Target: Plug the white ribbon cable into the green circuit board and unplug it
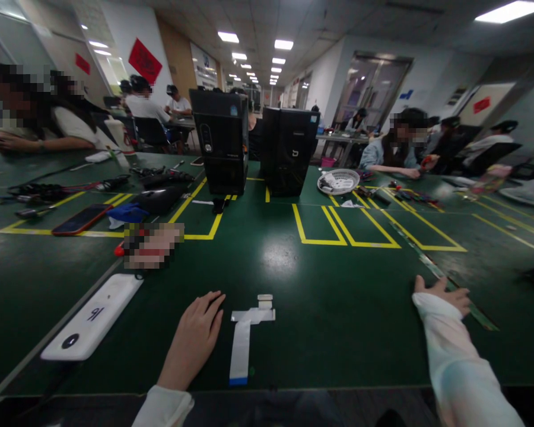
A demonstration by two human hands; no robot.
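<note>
One white ribbon cable (242, 341) lies beside the flat, loosely spread left hand (196, 338); the right hand (445, 295) is sleeve-covered, fingers unclear; two computer towers (222, 148) stand behind.

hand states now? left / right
Left hand: open, flat on the table beside the white ribbon cable, holding nothing.
Right hand: open, resting on the table, holding nothing.
</note>
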